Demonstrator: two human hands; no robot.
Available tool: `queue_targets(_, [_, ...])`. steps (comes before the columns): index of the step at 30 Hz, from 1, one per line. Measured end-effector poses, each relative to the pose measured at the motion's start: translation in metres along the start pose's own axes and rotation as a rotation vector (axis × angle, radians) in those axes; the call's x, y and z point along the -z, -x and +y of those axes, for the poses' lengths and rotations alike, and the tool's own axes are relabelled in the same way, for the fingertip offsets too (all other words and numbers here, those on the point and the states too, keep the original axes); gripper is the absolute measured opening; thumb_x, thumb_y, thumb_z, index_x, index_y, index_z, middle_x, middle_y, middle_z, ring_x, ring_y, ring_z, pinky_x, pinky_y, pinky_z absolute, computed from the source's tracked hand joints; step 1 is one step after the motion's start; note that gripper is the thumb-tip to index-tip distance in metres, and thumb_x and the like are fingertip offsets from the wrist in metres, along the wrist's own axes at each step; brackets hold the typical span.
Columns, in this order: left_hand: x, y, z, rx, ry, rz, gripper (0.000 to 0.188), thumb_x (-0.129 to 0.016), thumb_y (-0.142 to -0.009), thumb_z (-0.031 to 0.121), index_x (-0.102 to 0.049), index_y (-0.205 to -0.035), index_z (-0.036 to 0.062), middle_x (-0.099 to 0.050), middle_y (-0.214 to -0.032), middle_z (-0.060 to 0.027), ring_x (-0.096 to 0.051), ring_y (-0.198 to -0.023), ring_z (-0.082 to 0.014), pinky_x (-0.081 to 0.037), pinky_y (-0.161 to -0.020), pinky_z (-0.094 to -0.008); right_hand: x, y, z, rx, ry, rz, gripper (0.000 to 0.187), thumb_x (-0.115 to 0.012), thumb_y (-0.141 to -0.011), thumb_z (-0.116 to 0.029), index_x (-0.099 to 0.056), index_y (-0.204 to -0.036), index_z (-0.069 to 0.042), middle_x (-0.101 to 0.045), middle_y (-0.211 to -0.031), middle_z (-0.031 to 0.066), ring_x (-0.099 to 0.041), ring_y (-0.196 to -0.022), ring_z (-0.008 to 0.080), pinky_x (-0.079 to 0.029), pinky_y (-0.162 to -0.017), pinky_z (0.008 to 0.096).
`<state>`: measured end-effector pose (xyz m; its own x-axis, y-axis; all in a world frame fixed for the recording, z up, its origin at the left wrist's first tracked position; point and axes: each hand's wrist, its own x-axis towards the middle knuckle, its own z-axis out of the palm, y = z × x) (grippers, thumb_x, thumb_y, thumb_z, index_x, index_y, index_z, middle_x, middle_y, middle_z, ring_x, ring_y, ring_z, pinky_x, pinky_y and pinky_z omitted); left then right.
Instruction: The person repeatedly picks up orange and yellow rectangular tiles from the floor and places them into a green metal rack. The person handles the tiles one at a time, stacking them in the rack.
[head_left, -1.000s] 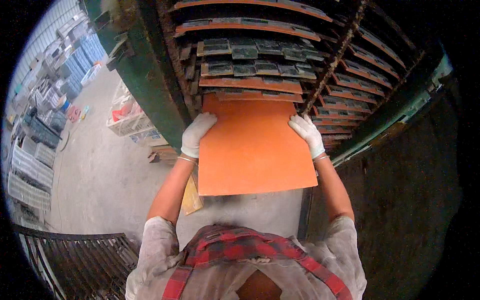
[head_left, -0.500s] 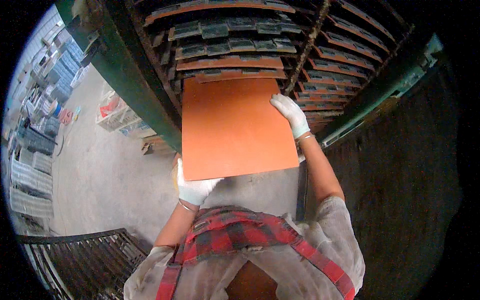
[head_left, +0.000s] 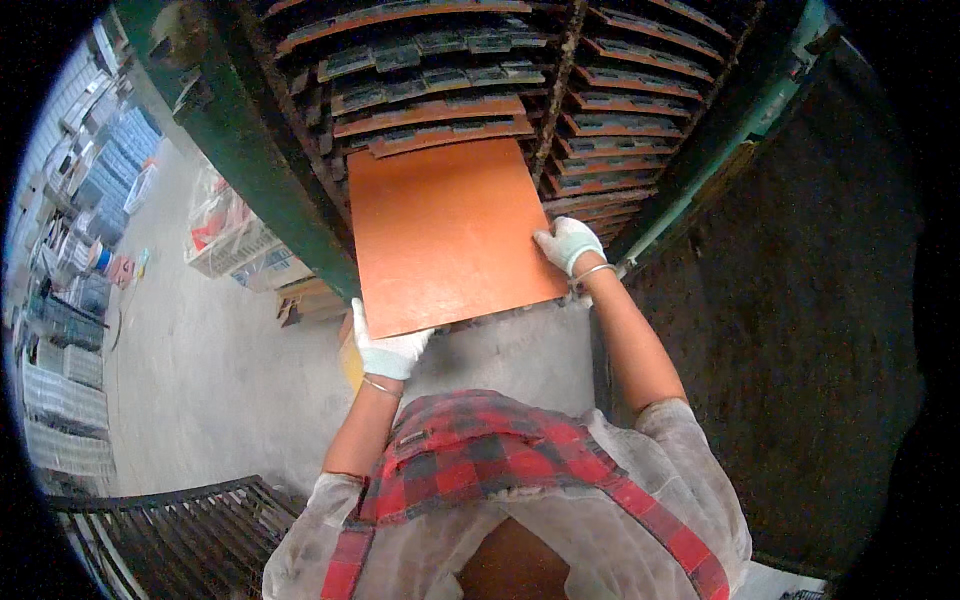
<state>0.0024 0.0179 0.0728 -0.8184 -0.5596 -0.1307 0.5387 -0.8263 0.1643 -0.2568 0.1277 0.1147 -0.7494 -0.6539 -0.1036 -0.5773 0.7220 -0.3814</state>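
Observation:
A flat orange-brown board [head_left: 445, 235] extends toward me from a tall rack [head_left: 545, 100], its far edge just under a loaded shelf. My left hand [head_left: 390, 345], in a white glove, grips the board's near left corner, with the fingers partly hidden beneath it. On the right edge, my gloved right hand [head_left: 570, 245] holds the board, thumb on top and the other fingers around the side. Above the board, similar boards in the rack carry dark flat pieces [head_left: 440, 75].
Green posts [head_left: 225, 130] flank the rack. A crate with plastic-wrapped goods [head_left: 240, 245] stands on the concrete floor to the left. A dark slatted rack [head_left: 180, 530] is at lower left, stacked pale-blue goods [head_left: 115, 150] farther off, and a dark surface [head_left: 760, 380] at right.
The right hand has slid nearer along the board's right edge. The board now sits slightly tilted, and the whole view has shifted a little.

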Motion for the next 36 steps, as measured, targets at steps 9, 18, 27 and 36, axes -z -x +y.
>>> queue_targets(9, [-0.008, 0.000, -0.004, 0.029, 0.020, -0.028, 0.058, -0.024, -0.077, 0.053, -0.031, -0.121, 0.0160, -0.029, -0.126, -0.0093, -0.026, -0.114, -0.0333, -0.020, -0.090, -0.0544, -0.022, -0.038, 0.034, -0.195, -0.593, -0.054, 0.057, -0.040, -0.075, -0.040, -0.046, -0.099, 0.011, -0.050, -0.097, 0.0261, -0.048, -0.093, 0.0361, -0.037, -0.077, 0.0355])
queue_targets(18, [0.003, -0.005, -0.002, 0.038, 0.030, -0.158, 0.058, -0.024, -0.078, 0.054, -0.029, -0.121, 0.0151, -0.030, -0.124, -0.0087, -0.029, -0.113, -0.0306, -0.024, -0.091, -0.0483, -0.019, -0.026, 0.019, -0.231, -0.779, 0.073, 0.048, -0.032, -0.082, -0.035, -0.049, -0.096, 0.008, -0.052, -0.096, 0.0217, -0.049, -0.090, 0.0336, -0.037, -0.075, 0.0360])
queue_targets(27, [0.026, -0.016, -0.005, -0.033, -0.228, -0.028, 0.046, -0.034, -0.082, 0.039, -0.042, -0.109, 0.0028, -0.046, -0.109, -0.0110, -0.043, -0.100, -0.0257, -0.037, -0.083, -0.0368, -0.008, 0.052, 0.048, -0.228, -0.916, 0.050, 0.042, -0.036, -0.081, -0.031, -0.050, -0.093, 0.007, -0.054, -0.088, 0.0137, -0.051, -0.075, 0.0206, -0.040, -0.068, 0.0305])
queue_targets(36, [-0.015, -0.016, -0.016, 0.032, 0.104, -0.201, 0.061, -0.027, -0.078, 0.053, -0.031, -0.120, 0.0097, -0.031, -0.124, -0.0120, -0.028, -0.113, -0.0327, -0.019, -0.092, -0.0510, 0.013, 0.180, 0.106, -0.433, -1.181, 0.264, 0.039, -0.034, -0.083, -0.028, -0.051, -0.094, 0.005, -0.055, -0.089, 0.0102, -0.052, -0.076, 0.0166, -0.041, -0.068, 0.0293])
